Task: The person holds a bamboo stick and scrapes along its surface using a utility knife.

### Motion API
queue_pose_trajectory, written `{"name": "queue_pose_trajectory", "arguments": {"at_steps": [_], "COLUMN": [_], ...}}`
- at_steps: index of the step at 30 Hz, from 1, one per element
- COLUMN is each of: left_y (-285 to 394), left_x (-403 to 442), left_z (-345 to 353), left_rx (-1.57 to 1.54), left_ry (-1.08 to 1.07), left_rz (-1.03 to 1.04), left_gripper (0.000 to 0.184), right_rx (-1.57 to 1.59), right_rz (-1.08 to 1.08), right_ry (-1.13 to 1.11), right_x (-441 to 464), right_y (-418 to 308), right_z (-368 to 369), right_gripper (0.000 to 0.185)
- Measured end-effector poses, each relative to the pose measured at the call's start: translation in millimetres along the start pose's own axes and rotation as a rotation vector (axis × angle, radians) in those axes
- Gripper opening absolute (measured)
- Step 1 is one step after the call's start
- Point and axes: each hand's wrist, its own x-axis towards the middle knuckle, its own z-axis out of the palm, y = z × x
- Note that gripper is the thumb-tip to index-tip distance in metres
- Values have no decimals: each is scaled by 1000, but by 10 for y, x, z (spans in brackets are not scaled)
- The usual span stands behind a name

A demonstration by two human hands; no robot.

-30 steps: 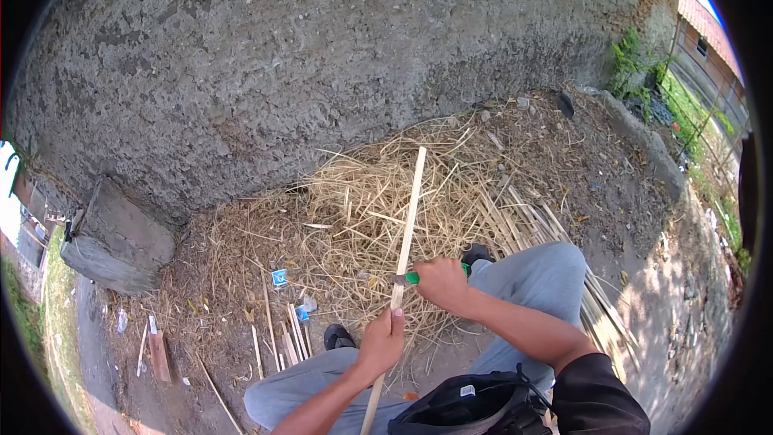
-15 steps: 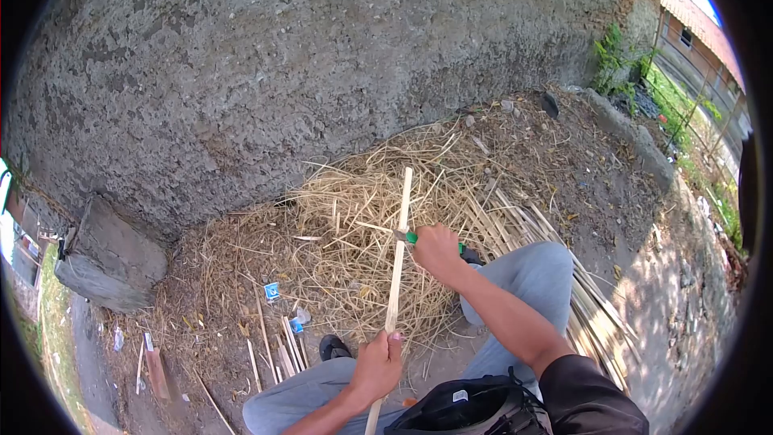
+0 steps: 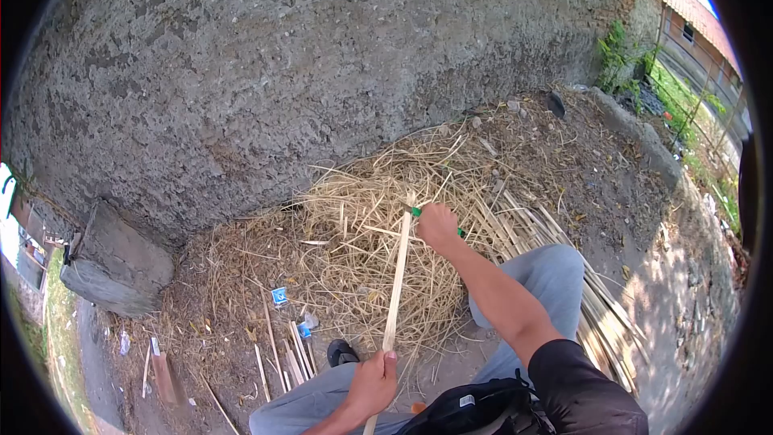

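Observation:
A long pale strip (image 3: 397, 294), like split bamboo or wood, slants up from the person's lap over a heap of shavings (image 3: 354, 250). My left hand (image 3: 373, 385) is closed round its lower part, thumb along the strip. My right hand (image 3: 438, 227) is closed on the green handle of a knife (image 3: 415, 211), whose blade lies against the strip near its upper end. Most of the handle is hidden in the fist.
A rough grey wall (image 3: 266, 72) rises behind the heap. Long strips (image 3: 600, 314) lie right of the right knee, and short pieces (image 3: 298, 354) left of the left shoe (image 3: 342, 352). A concrete block (image 3: 121, 262) stands at the left.
My right hand has moved up and away along the strip with the knife, from near my left hand to near the upper end. My left hand has shifted slightly lower, still holding the strip.

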Motion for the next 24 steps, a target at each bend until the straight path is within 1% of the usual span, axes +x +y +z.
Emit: {"name": "queue_pose_trajectory", "arguments": {"at_steps": [3, 4, 5, 7, 8, 9, 10, 11, 13, 15, 17, 19, 20, 22, 24], "left_y": [-1, -42, -124, -313, -255, -126, -44, -49, -89, -21, -9, -41, -26, 12, 68], "left_x": [-92, -107, -81, 7, 30, 86, 129, 178, 283, 285, 285, 303, 295, 271, 230], "left_z": [52, 45, 84, 143, 52, -114, -232, -272, -302, -257, -216, -156, -149, -148, -155], "left_rx": [-55, -91, -95, -296, -302, -549, -794, -801, -788, -763, -733, -838, -839, -879, -855], "left_ry": [-14, -71, -75, -59, -56, -148, -241, -235, -358, -347, -344, -357, -359, -316, -285], "left_rz": [16, 26, 25, 25, 24, -194, -412, -409, -423, -385, -346, -289, -281, -276, -241], "left_gripper": [35, 37, 37, 36, 36, 33, 31, 31, 29, 30, 32, 32, 32, 30, 29], "right_rx": [-6, 59, 121, -62, 15, 9, 168, 330, 176, 277, 279, 93, 89, -15, 3], "right_rz": [57, 95, 135, 216, 240, 229, 329, 430, 197, 199, 187, 128, 128, -38, -59], "right_ry": [49, 32, 14, -9, -16, -16, -134, -252, -365, -334, -331, -215, -208, -222, -207], "right_x": [236, 285, 317, 369, 378, 418, 463, 489, 546, 435, 342, 247, 158, -57, -207], "right_y": [358, 523, 681, 890, 991, 1029, 1053, 1012, 920, 571, 329, 187, 150, 106, 116], "right_z": [-33, -68, -103, -118, -102, -98, -90, -123, -177, -438, -741, -1026, -1184, -1416, -1471], "right_gripper": [15, 14, 14, 17, 19, 19, 19, 21, 26, 26, 25, 24, 24, 25, 24]}}
